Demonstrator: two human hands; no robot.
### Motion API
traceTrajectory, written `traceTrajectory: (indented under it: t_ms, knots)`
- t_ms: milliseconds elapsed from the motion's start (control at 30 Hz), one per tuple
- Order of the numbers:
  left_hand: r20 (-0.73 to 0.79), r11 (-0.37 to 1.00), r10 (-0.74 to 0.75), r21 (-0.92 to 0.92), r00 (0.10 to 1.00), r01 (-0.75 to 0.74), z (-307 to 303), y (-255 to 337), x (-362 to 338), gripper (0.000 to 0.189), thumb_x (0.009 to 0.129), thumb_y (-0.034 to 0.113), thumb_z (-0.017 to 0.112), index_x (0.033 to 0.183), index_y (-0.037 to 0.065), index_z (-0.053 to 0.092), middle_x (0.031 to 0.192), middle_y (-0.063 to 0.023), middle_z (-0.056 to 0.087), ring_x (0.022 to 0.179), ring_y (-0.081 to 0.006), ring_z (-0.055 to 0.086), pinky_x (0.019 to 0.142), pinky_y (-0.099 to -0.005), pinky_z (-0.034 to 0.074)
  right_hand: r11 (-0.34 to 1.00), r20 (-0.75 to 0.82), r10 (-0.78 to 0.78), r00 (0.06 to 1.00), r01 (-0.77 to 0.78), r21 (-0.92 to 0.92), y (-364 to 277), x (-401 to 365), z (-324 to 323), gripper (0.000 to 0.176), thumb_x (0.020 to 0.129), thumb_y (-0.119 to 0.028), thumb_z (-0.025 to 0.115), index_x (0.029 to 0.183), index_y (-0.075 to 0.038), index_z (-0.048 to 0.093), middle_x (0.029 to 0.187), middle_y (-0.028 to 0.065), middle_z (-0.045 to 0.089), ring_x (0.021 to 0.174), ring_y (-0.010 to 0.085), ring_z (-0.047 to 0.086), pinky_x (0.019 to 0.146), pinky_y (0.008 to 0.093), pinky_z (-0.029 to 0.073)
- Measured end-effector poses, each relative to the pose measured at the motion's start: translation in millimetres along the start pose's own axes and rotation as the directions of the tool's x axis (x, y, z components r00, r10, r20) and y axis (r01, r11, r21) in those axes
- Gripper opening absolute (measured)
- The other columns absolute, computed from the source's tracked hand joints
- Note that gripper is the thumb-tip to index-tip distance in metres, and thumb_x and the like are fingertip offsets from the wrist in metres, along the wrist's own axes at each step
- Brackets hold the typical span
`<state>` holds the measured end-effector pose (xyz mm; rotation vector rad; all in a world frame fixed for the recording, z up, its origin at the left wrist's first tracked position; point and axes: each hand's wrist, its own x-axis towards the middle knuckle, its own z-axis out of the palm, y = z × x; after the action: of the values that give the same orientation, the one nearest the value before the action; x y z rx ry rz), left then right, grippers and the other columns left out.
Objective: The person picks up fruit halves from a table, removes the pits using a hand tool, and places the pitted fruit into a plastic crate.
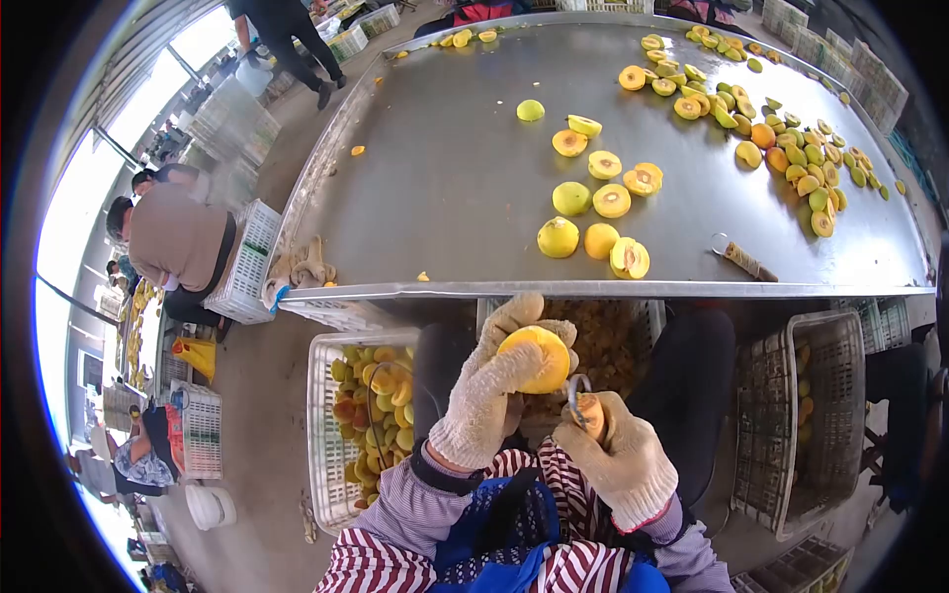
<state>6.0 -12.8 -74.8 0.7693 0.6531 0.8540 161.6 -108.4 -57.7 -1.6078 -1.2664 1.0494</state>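
Observation:
My left hand [479, 400], in a cream knitted glove, is closed around a yellow peach half [542, 362] just below the table edge. In my right glove, the right hand [625, 463] grips a pitting knife [590, 413] by its stubby wooden handle. Its curved metal blade points up, close beside the peach half. Under both hands stands a crate of brownish scraps [603, 341], partly hidden by the gloves. Beyond the table edge lie several peach halves [611, 201], some with the stone showing on the cut face.
A metal table [435, 188] spans the front, with a peach pile [791, 158] at right. Another ring-bladed tool [748, 262] lies near its edge. A full peach crate [318, 425] stands left, another crate [781, 435] right. Co-workers [178, 232] sit at far left.

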Motion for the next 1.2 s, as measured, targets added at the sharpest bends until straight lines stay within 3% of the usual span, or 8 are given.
traceTrajectory:
  t_ms: [67,200,533,867,967,1033,1133,1200]
  knots:
    - [-0.070,0.995,0.105,0.009,0.992,-0.104,7,-6,0,0.063,0.100,0.050,0.059,0.143,0.005,0.048,0.128,-0.0161,0.062,0.112,-0.0255,0.064,0.095,-0.0393,0.053,0.998,-0.004,-0.030,1.000,0.030,-0.057,-2,1,3,0.028,0.088,-0.023,0.077,0.105,-0.003,0.064,0.070,0.0142,0.066,0.060,0.0285,0.068,0.057,0.0358,0.052]
    - [-0.032,0.988,0.099,0.122,0.995,-0.094,14,-10,-6,0.070,0.102,0.056,0.050,0.145,0.001,0.047,0.133,-0.0155,0.059,0.118,-0.0243,0.060,0.104,-0.0391,0.049,0.978,-0.063,-0.166,0.984,0.156,-0.140,5,4,9,0.026,0.087,-0.023,0.078,0.097,-0.004,0.061,0.065,0.0136,0.063,0.057,0.0309,0.068,0.052,0.0374,0.052]
    - [-0.001,0.981,0.150,0.128,0.989,-0.149,18,-29,-16,0.066,0.105,0.051,0.049,0.144,-0.001,0.048,0.135,-0.0161,0.060,0.123,-0.0233,0.059,0.110,-0.0373,0.044,0.970,-0.087,-0.183,0.979,0.166,-0.177,7,-1,12,0.028,0.087,-0.023,0.078,0.093,-0.005,0.058,0.062,0.0142,0.062,0.054,0.0315,0.066,0.049,0.0385,0.053]
    - [-0.009,0.944,0.258,0.213,0.966,-0.250,33,-21,-6,0.045,0.106,0.037,0.054,0.128,-0.001,0.061,0.120,-0.0136,0.068,0.099,-0.0187,0.067,0.090,-0.0321,0.055,0.970,-0.054,-0.168,0.984,0.155,-0.187,13,-2,9,0.025,0.087,-0.021,0.076,0.088,-0.005,0.058,0.059,0.0141,0.060,0.051,0.0335,0.064,0.047,0.0407,0.051]
    - [-0.008,0.896,0.221,0.396,0.975,-0.200,36,-11,3,0.052,0.104,0.047,0.055,0.120,-0.002,0.064,0.105,-0.0158,0.071,0.087,-0.0213,0.069,0.078,-0.0342,0.058,0.990,-0.012,-0.099,0.995,0.097,-0.105,22,-1,8,0.024,0.088,-0.022,0.076,0.094,-0.004,0.061,0.060,0.0140,0.060,0.051,0.0300,0.064,0.048,0.0383,0.050]
    - [0.029,0.871,0.069,0.485,0.997,-0.074,36,-3,6,0.049,0.105,0.043,0.053,0.116,-0.004,0.066,0.105,-0.0151,0.072,0.086,-0.0198,0.068,0.078,-0.0330,0.057,0.976,0.130,0.051,0.990,-0.077,0.204,29,-2,9,0.029,0.091,-0.026,0.074,0.103,-0.003,0.063,0.059,0.0103,0.059,0.051,0.0216,0.063,0.050,0.0346,0.047]
    - [0.154,0.721,0.266,0.624,0.952,-0.302,37,-3,5,0.045,0.104,0.037,0.055,0.110,-0.005,0.068,0.101,-0.0150,0.073,0.086,-0.0183,0.068,0.078,-0.0320,0.056,0.864,0.431,0.240,0.870,-0.394,0.314,21,3,-8,0.032,0.094,-0.029,0.073,0.108,-0.002,0.064,0.061,0.0038,0.058,0.054,0.0119,0.058,0.051,0.0295,0.044]
    - [0.179,0.674,0.171,0.696,0.969,-0.247,38,6,12,0.042,0.104,0.034,0.056,0.108,-0.006,0.069,0.099,-0.0147,0.073,0.087,-0.0177,0.068,0.079,-0.0319,0.056,0.814,0.492,0.271,0.827,-0.470,0.341,19,5,-12,0.031,0.094,-0.030,0.072,0.108,-0.003,0.064,0.063,0.0008,0.058,0.055,0.0095,0.056,0.051,0.0275,0.043]
